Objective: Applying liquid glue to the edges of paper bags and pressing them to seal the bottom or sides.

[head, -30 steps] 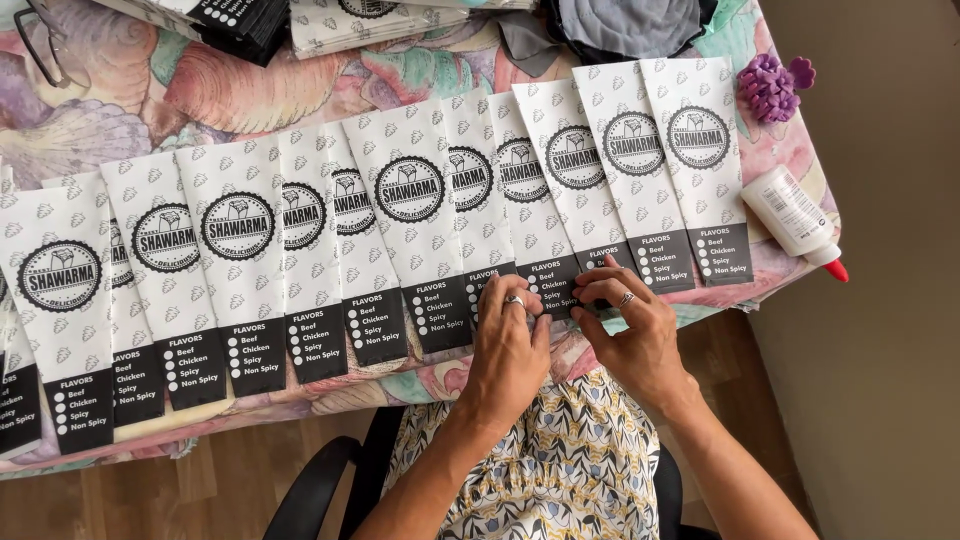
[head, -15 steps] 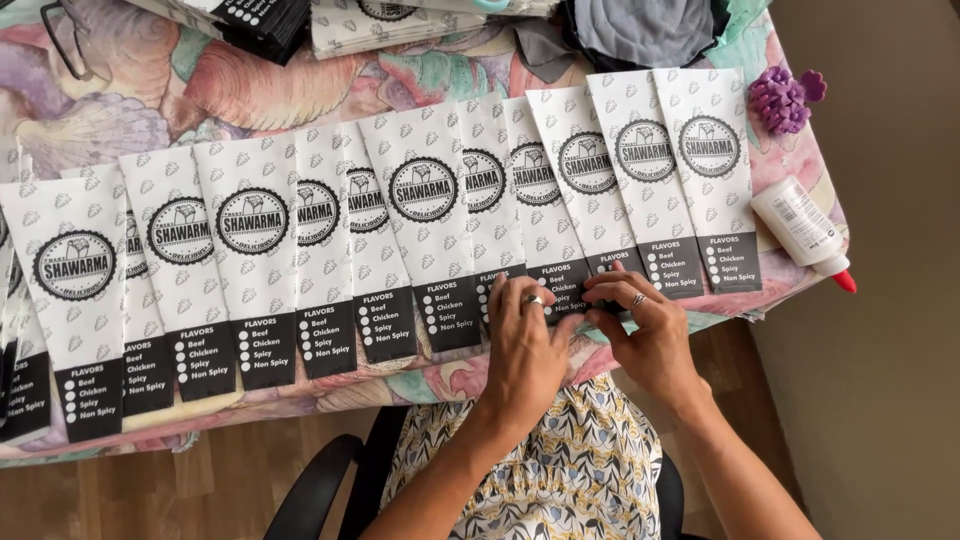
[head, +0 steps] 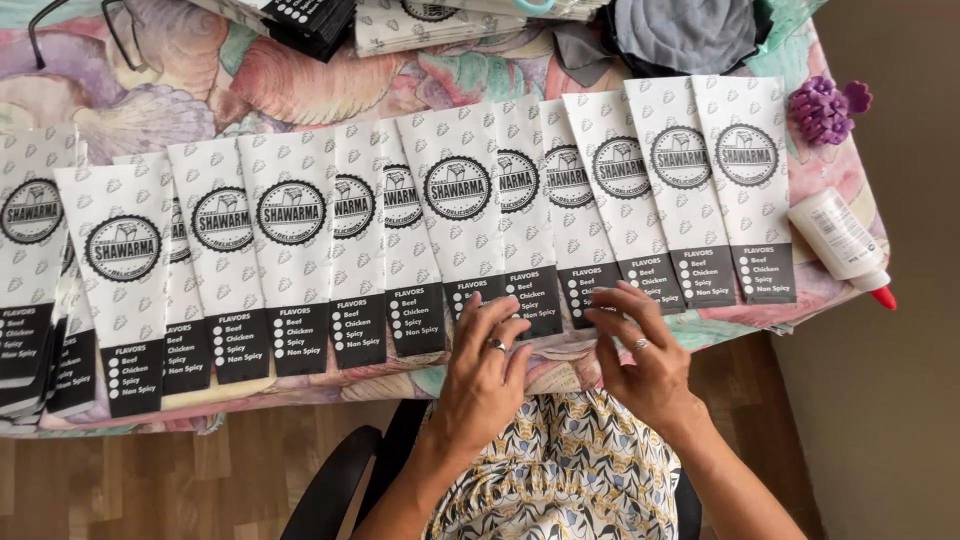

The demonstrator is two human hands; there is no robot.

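Note:
A long row of flat white paper sleeves point(head: 460, 200) with round black emblems and black lower bands overlaps along the near edge of a table with a floral cloth point(head: 150, 90). My left hand point(head: 487, 360) rests with spread fingers on the bottom edge of the sleeves near the middle of the row; it wears a ring. My right hand point(head: 640, 345), also ringed, lies just to its right, fingertips pressing the black band of the neighbouring sleeve point(head: 590, 290). Neither hand grips anything.
A white glue bottle with a red tip point(head: 840, 245) lies at the table's right edge. A purple flower-shaped object point(head: 825, 105) sits above it. Stacks of more sleeves point(head: 420, 20) and grey fabric point(head: 690, 30) lie at the back. A black chair arm point(head: 330, 480) is below left.
Both hands have let go of the sleeve edge they were pinching and now lie flat with fingers spread. The view has shifted slightly to the left.

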